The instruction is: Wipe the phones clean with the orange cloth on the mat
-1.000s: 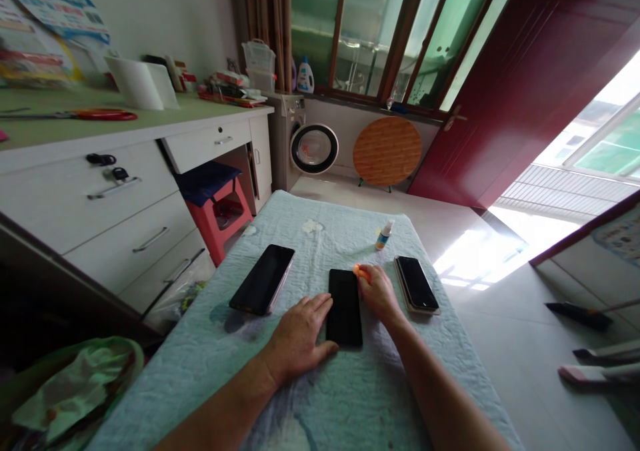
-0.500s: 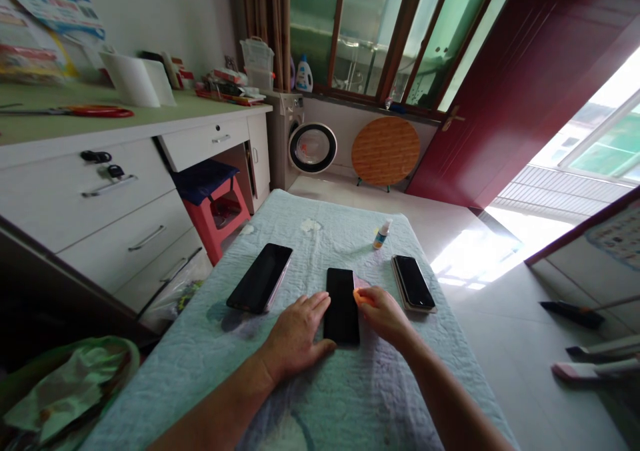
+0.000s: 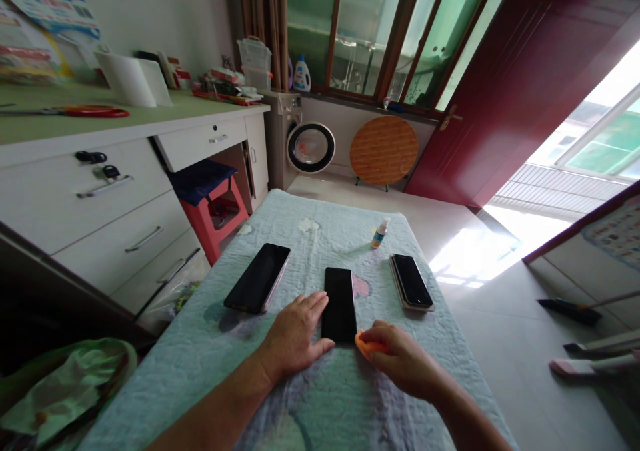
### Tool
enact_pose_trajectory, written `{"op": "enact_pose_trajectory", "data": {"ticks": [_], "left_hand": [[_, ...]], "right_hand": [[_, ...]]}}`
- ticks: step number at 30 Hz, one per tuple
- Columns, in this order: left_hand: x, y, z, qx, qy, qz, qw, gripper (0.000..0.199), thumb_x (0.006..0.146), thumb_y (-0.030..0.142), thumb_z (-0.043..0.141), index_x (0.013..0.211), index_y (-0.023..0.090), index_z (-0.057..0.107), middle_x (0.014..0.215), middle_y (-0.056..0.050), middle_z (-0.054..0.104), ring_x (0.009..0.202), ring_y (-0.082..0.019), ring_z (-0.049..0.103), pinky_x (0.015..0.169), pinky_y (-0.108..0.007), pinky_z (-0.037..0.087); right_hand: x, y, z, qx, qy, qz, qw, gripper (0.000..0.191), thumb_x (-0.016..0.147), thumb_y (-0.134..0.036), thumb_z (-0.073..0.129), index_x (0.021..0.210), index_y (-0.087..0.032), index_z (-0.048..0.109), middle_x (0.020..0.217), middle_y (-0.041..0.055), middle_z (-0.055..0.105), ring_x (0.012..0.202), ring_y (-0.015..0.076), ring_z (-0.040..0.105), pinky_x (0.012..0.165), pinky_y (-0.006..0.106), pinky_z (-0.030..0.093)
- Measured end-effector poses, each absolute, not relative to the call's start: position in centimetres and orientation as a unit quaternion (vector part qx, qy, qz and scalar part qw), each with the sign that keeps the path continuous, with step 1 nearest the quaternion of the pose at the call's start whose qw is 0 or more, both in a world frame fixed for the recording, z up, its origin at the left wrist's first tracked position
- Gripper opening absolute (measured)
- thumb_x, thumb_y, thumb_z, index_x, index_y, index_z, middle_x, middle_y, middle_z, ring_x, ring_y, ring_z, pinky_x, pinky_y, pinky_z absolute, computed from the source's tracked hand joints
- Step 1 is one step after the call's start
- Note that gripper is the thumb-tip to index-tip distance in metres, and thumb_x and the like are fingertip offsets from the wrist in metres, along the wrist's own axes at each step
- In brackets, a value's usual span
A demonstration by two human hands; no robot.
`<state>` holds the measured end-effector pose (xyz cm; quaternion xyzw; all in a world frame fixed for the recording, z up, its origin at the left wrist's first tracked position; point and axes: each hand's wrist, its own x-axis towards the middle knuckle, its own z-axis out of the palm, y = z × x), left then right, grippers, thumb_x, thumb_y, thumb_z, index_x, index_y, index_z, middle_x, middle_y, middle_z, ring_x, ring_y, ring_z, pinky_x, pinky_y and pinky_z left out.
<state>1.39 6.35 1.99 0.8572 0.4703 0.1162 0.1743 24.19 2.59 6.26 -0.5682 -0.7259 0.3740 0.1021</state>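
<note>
A black phone (image 3: pixel 340 304) lies flat on the cloth-covered table (image 3: pixel 280 224). My left hand (image 3: pixel 297 334) rests at its left side, fingertips on the left edge and thumb by the bottom left corner; the hand is partly spread and steadies the phone. My right hand (image 3: pixel 395 354) is closed on an orange cloth (image 3: pixel 369 345), which touches the phone's lower right corner. Another dark phone (image 3: pixel 259 277) sits on a flat pinkish thing to the left. On the right, a smaller phone (image 3: pixel 413 279) rests on a light case or box. Behind stands a small spray bottle (image 3: pixel 379 235).
To the left are a white drawer desk (image 3: pixel 100 204), a red stool (image 3: pixel 215 211) and a lined bin (image 3: pixel 65 391). Beyond the table are a washing machine (image 3: pixel 280 137) with its door open and a round wooden board (image 3: pixel 384 149). A red door (image 3: pixel 480 77) stands right.
My right hand has moved with the orange cloth down along the phone's right edge, toward me. My left hand and the phones have stayed in place; the view has shifted slightly.
</note>
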Motion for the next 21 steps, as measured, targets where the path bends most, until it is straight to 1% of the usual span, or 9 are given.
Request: {"op": "enact_pose_trajectory", "data": {"ticks": [3, 5, 6, 7, 9, 11, 14, 18, 21], "left_hand": [[1.4, 6.4, 2.1, 0.857, 0.469, 0.113, 0.18, 0.072, 0.078, 0.041, 0.067, 0.139, 0.012, 0.044, 0.146, -0.016, 0.044, 0.133, -0.03, 0.043, 0.113, -0.045, 0.031], [1.3, 6.4, 2.1, 0.857, 0.466, 0.115, 0.19, 0.073, 0.079, 0.044, 0.066, 0.14, 0.011, 0.043, 0.147, -0.017, 0.043, 0.134, -0.031, 0.042, 0.114, -0.046, 0.03], [1.2, 6.4, 2.1, 0.856, 0.463, 0.116, 0.197, 0.073, 0.079, 0.046, 0.065, 0.14, 0.011, 0.043, 0.147, -0.017, 0.043, 0.134, -0.031, 0.042, 0.114, -0.046, 0.029], [1.2, 6.5, 2.2, 0.855, 0.462, 0.118, 0.204, 0.074, 0.08, 0.048, 0.065, 0.14, 0.011, 0.042, 0.147, -0.017, 0.043, 0.134, -0.032, 0.041, 0.114, -0.047, 0.029], [1.1, 6.5, 2.2, 0.853, 0.46, 0.121, 0.213, 0.075, 0.08, 0.049, 0.064, 0.14, 0.011, 0.043, 0.147, -0.018, 0.043, 0.135, -0.032, 0.041, 0.115, -0.047, 0.028], [1.1, 6.6, 2.3, 0.853, 0.46, 0.125, 0.214, 0.074, 0.079, 0.047, 0.065, 0.14, 0.011, 0.043, 0.146, -0.017, 0.043, 0.134, -0.032, 0.041, 0.115, -0.047, 0.028], [1.2, 6.6, 2.4, 0.852, 0.462, 0.127, 0.212, 0.073, 0.078, 0.044, 0.067, 0.139, 0.013, 0.044, 0.146, -0.016, 0.044, 0.133, -0.031, 0.042, 0.114, -0.047, 0.03], [1.2, 6.5, 2.6, 0.851, 0.465, 0.123, 0.212, 0.072, 0.077, 0.042, 0.068, 0.139, 0.015, 0.045, 0.147, -0.015, 0.044, 0.132, -0.031, 0.043, 0.113, -0.047, 0.032], [1.1, 6.4, 2.8, 0.849, 0.468, 0.123, 0.211, 0.073, 0.077, 0.042, 0.068, 0.14, 0.014, 0.045, 0.147, -0.014, 0.044, 0.132, -0.031, 0.044, 0.112, -0.046, 0.032]], "right_hand": [[25.0, 3.9, 6.7, -0.532, -0.711, 0.454, 0.08, 0.018, 0.072, -0.014, 0.052, 0.077, -0.018, 0.068, 0.075, -0.0007, 0.059, 0.068, 0.0117, 0.053, 0.059, 0.022, 0.035], [25.2, 5.6, 6.2, -0.549, -0.687, 0.464, 0.106, 0.022, 0.076, -0.019, 0.052, 0.088, -0.018, 0.07, 0.069, -0.0015, 0.058, 0.06, 0.0113, 0.05, 0.055, 0.022, 0.035], [25.2, 6.7, 5.7, -0.568, -0.686, 0.431, 0.145, 0.022, 0.079, -0.023, 0.051, 0.089, -0.018, 0.07, 0.068, -0.001, 0.058, 0.06, 0.0117, 0.05, 0.056, 0.022, 0.035], [25.0, 7.8, 5.2, -0.589, -0.683, 0.385, 0.195, 0.024, 0.083, -0.026, 0.05, 0.091, -0.018, 0.071, 0.072, 0.0006, 0.061, 0.064, 0.0127, 0.052, 0.059, 0.022, 0.037], [24.5, 9.9, 3.9, -0.622, -0.677, 0.301, 0.253, 0.027, 0.084, -0.027, 0.049, 0.096, -0.017, 0.072, 0.085, 0.0042, 0.066, 0.076, 0.0157, 0.057, 0.069, 0.024, 0.041], [23.8, 11.5, 2.8, -0.649, -0.684, 0.241, 0.231, 0.027, 0.081, -0.022, 0.051, 0.097, -0.016, 0.073, 0.089, 0.006, 0.067, 0.085, 0.0178, 0.059, 0.077, 0.025, 0.042], [22.9, 13.0, 2.1, -0.672, -0.694, 0.19, 0.174, 0.032, 0.082, -0.018, 0.047, 0.101, -0.017, 0.073, 0.094, 0.0078, 0.067, 0.089, 0.0185, 0.06, 0.082, 0.025, 0.041], [22.3, 14.3, 2.4, -0.676, -0.699, 0.177, 0.154, 0.035, 0.082, -0.016, 0.047, 0.105, -0.016, 0.073, 0.097, 0.0094, 0.066, 0.093, 0.0192, 0.059, 0.086, 0.025, 0.04], [22.1, 15.6, 2.6, -0.673, -0.704, 0.181, 0.138, 0.036, 0.081, -0.015, 0.047, 0.107, -0.017, 0.073, 0.098, 0.0095, 0.065, 0.093, 0.0188, 0.059, 0.086, 0.025, 0.04]]}}
